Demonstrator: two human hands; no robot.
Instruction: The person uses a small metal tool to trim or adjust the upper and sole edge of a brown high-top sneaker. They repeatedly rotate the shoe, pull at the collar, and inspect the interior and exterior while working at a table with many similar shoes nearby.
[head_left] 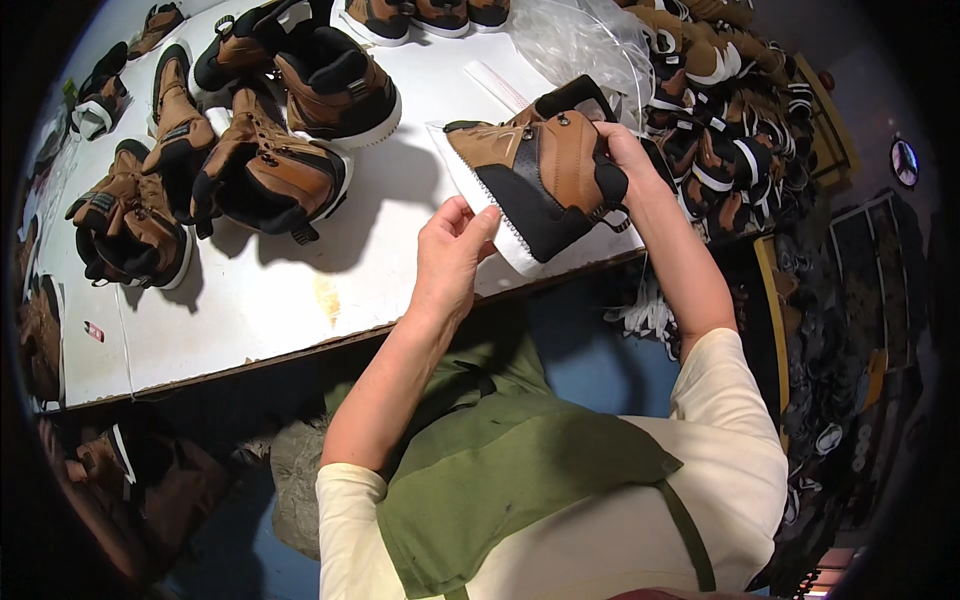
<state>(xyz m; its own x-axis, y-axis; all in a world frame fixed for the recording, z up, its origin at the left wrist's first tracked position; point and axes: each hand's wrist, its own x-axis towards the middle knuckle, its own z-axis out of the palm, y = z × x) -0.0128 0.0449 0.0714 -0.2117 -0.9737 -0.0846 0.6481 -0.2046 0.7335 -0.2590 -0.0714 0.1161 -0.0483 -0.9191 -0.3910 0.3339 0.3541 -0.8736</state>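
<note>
A brown and black boot (pixel 565 165) with a white sole is held tilted on its side above the near part of the white table (pixel 280 330). My left hand (pixel 458 250) pinches the edge of the white sole, thumb on its face and fingers curled beneath. Around the boot's collar, at its upper right, my right hand (pixel 635 165) is closed; some of its fingers are hidden by the boot. A black pull loop hangs at the boot's heel, below my right hand.
Several similar boots (pixel 270 170) stand on the table's left side, and more white-soled ones (pixel 425 15) at the far edge. Clear plastic bags (pixel 590 45) lie behind the held boot. A big heap of shoes (pixel 735 150) fills the right. A small red-and-white piece (pixel 94 331) lies front left.
</note>
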